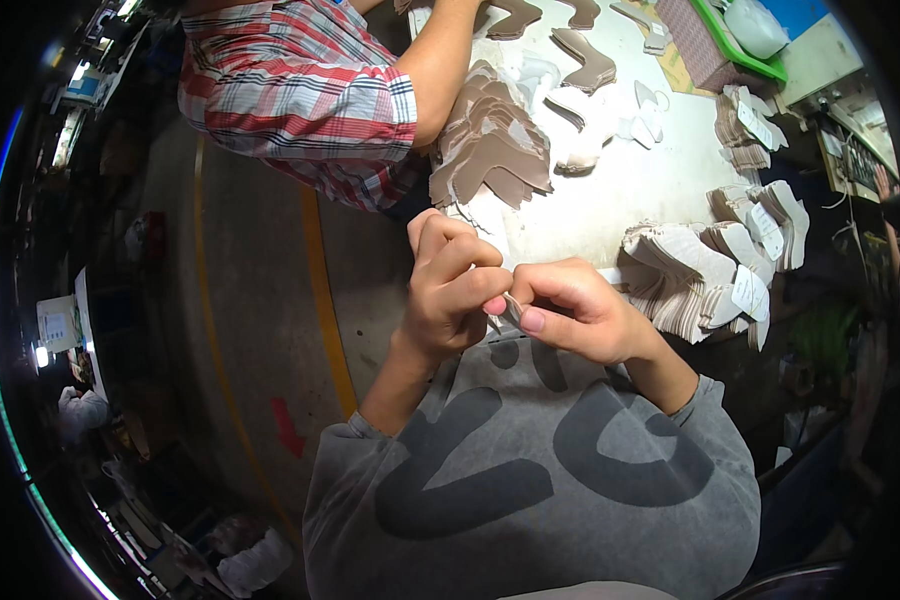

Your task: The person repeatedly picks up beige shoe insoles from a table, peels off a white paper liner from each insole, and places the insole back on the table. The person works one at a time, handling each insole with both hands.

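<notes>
My left hand point(448, 285) and my right hand point(588, 312) meet in front of my chest at the table's near edge. Both are closed, pinching a thin, pale, bent piece point(512, 304) between thumbs and fingers. Most of that piece is hidden by the fingers, so its full shape does not show. Just beyond my left hand lies a fanned pile of brown, curved cut pieces point(495, 155), with the look of shoe-upper parts. To the right of my right hand stand several stacks of pale cut pieces point(675, 262), some with white labels point(750, 292) on top.
The white table point(620, 180) carries smaller stacks of brown pieces point(583, 60) farther back. A green-rimmed basket point(735, 45) stands at the far right. At the far left, a person in a plaid shirt point(300, 95) reaches over the table. Yellow lines point(322, 290) mark the floor.
</notes>
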{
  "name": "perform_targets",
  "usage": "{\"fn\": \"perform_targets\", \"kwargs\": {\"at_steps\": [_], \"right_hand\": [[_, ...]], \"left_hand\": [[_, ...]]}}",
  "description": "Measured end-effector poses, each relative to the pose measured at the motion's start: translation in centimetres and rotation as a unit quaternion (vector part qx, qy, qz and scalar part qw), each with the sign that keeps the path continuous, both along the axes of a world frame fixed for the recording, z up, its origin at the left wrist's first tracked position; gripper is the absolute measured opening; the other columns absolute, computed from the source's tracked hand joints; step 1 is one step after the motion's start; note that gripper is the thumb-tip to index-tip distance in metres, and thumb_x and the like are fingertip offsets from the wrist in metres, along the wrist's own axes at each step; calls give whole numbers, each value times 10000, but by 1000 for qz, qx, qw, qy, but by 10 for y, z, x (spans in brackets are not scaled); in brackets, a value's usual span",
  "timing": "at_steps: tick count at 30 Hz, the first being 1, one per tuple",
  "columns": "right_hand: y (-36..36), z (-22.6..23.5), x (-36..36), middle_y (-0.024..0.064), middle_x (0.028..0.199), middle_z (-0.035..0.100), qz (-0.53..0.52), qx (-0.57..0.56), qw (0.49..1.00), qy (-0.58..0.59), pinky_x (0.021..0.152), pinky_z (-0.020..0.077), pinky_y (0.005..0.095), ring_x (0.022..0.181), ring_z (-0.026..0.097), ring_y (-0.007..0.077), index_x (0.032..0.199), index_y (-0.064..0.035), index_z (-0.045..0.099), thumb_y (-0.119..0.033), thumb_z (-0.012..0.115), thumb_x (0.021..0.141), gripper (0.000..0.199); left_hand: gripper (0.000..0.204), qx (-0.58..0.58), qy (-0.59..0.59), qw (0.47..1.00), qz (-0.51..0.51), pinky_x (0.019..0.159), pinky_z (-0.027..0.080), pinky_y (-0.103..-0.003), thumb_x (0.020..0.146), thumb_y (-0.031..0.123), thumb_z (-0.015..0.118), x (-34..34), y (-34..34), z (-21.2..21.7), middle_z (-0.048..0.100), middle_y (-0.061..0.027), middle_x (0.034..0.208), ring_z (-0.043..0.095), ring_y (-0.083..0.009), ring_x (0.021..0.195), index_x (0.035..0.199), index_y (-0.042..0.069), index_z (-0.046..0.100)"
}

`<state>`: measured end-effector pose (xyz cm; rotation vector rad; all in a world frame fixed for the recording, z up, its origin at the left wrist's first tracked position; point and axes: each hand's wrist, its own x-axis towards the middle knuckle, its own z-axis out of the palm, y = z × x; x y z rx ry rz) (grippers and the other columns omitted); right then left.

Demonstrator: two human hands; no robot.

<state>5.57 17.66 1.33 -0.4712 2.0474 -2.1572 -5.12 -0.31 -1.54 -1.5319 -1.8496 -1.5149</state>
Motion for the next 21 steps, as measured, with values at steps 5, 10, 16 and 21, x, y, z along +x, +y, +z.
{"fn": "perform_targets", "kwargs": {"at_steps": [5,10,16,21], "right_hand": [[3,8,1,4,759,532,58,-32,997,-35,627,411,288,697,470,107,899,-34,549,-221,526,1094,270],[1,7,0,4,806,531,108,-115,985,-70,699,418,279,769,477,104,913,-34,556,-251,524,1107,293],[-1,7,0,2,846,541,137,-160,971,-113,737,418,277,803,478,101,920,-21,577,-246,512,1116,306],[-8,9,2,16,865,598,111,-187,967,-133,740,427,274,816,511,98,923,-10,608,-241,513,1116,316]], "left_hand": [[304,27,6,999,-44,822,360,-418,960,421,660,-2,3,2,570,7,854,507,-221,826,859,135,634],[376,63,-7,995,-74,791,374,-422,1003,477,600,-2,6,1,555,5,855,490,-221,817,843,137,607],[417,85,-24,991,-98,776,383,-437,1019,520,565,-1,7,0,548,9,855,474,-213,806,843,143,595],[401,88,-33,990,-103,777,386,-436,1007,511,590,0,5,0,541,11,857,469,-209,801,843,145,598]]}}
